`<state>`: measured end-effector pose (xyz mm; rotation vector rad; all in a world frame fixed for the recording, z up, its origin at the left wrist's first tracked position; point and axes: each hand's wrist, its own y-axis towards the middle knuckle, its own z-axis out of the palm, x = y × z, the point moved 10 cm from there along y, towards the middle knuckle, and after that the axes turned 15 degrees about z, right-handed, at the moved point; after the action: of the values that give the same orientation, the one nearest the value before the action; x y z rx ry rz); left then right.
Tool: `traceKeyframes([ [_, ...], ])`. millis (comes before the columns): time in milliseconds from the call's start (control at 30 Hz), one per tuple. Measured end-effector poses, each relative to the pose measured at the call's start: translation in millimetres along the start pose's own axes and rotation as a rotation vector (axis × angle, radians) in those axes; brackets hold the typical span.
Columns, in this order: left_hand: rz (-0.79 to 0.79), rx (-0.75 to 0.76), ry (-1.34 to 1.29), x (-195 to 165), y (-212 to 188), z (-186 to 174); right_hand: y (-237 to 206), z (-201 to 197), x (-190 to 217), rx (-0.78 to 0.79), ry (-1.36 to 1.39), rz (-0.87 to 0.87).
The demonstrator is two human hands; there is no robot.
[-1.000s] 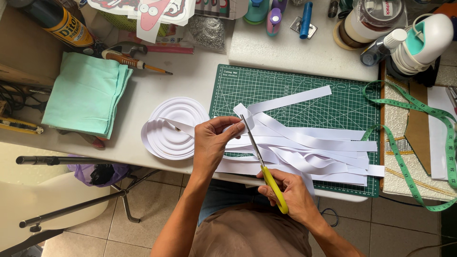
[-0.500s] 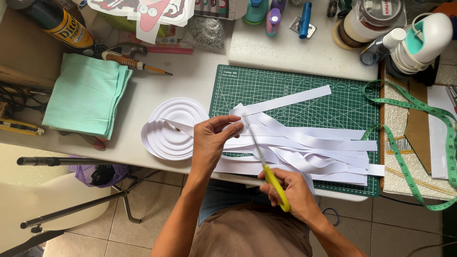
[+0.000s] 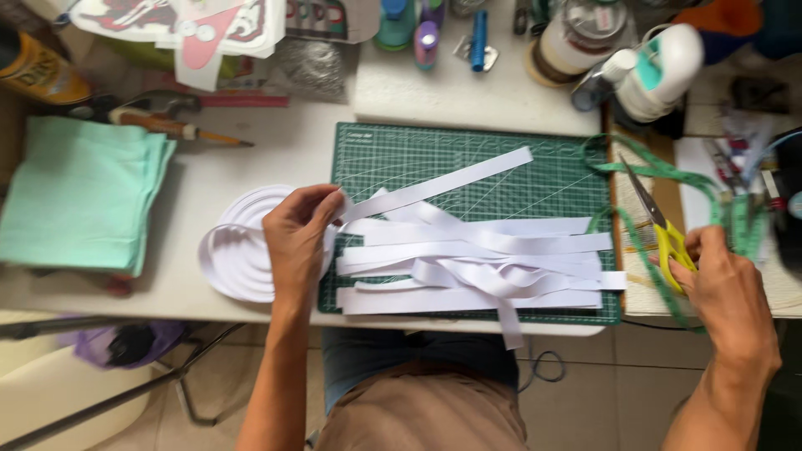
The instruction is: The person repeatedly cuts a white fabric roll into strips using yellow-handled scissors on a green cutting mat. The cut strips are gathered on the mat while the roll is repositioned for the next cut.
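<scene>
Two hands over a white table (image 3: 251, 159), left hand (image 3: 296, 242) pinching a paper strip (image 3: 434, 188) at the green cutting mat's (image 3: 551, 179) left edge, loose strips (image 3: 476, 259) piled on the mat, right hand (image 3: 727, 288) right of the mat, closed around yellow-handled scissors (image 3: 664, 234)

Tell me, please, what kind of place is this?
Probably a home craft table. A green cutting mat lies on it under many white paper strips. The right hand holds yellow scissors beside a green measuring tape, and glue bottles stand at the back.
</scene>
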<state>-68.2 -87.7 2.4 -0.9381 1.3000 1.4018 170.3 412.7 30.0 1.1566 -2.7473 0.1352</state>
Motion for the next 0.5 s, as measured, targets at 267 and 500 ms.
traceKeyframes([
  [267, -0.014, -0.023, 0.010, 5.7, 0.5, -6.9, 15.0, 9.9, -42.1, -0.096, -0.148, -0.207],
  [500, -0.009, -0.030, 0.018, 1.5, -9.2, 5.1, 9.8, 13.2, 90.7, -0.143, 0.217, -0.406],
])
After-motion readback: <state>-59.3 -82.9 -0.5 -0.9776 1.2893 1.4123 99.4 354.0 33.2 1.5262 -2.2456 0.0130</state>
